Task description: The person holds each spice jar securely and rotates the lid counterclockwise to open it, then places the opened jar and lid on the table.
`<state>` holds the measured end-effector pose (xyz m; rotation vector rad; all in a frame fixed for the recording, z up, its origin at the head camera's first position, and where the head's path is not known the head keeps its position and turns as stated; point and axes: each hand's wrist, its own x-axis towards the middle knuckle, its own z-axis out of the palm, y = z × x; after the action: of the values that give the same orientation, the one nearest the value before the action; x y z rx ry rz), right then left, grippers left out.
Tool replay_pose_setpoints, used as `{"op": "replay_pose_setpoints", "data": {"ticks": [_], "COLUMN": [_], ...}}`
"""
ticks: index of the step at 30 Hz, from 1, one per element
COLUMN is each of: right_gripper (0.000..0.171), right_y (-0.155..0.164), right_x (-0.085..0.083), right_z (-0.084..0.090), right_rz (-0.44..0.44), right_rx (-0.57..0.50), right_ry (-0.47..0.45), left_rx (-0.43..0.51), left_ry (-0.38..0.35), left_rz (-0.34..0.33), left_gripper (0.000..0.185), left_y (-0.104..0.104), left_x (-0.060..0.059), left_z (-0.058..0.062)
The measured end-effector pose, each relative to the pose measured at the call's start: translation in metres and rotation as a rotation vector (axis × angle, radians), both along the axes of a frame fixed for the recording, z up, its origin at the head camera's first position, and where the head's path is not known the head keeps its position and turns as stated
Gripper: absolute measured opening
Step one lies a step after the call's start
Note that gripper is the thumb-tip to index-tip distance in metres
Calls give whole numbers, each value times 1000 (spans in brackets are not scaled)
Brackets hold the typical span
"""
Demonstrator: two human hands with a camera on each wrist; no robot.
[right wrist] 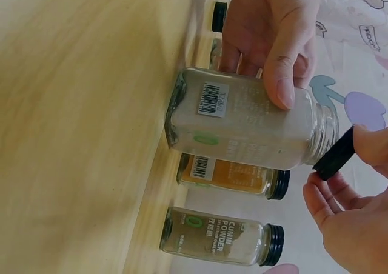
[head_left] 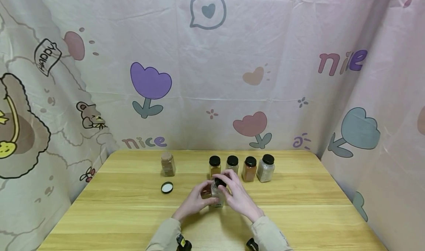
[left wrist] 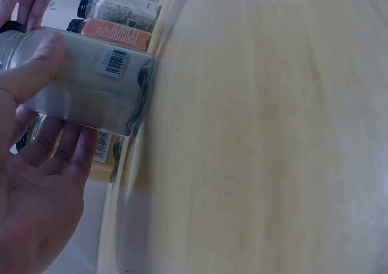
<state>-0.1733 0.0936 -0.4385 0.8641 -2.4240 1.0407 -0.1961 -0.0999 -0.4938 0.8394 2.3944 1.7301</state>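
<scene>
A clear glass spice jar [right wrist: 248,122] with pale powder inside stands near the middle of the table. My left hand [head_left: 196,202] grips its side, thumb on the near face and fingers behind. Over the mouth, my right hand [head_left: 238,196] pinches a black lid [right wrist: 335,154] between thumb and fingers. In the right wrist view the lid sits tilted against the threaded neck [right wrist: 324,131], one edge lifted away. A barcode sticker [left wrist: 113,62] shows low on the jar.
Behind the hands stand black-lidded jars: yellow [head_left: 214,165], cumin powder [right wrist: 212,236], orange [head_left: 249,170] and whitish grains [head_left: 266,170]. At the back left is a brownish jar [head_left: 168,165] without a black lid. An upturned lid [head_left: 167,187] with white lining lies before it.
</scene>
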Motion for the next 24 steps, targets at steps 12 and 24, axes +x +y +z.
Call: {"op": "replay_pose_setpoints", "data": {"ticks": [12, 24], "right_gripper": [30, 28], "right_y": [1, 3], "right_x": [-1, 0], "right_z": [0, -1], "right_rz": [5, -19], "right_rx": [-87, -157], "right_ry": [-49, -45], "left_rx": [-3, 4], "left_ry": [-38, -49], "left_rz": [16, 23], "left_gripper": [51, 50], "left_y": [0, 1], "left_x": [1, 1], "left_z": [-1, -1]}}
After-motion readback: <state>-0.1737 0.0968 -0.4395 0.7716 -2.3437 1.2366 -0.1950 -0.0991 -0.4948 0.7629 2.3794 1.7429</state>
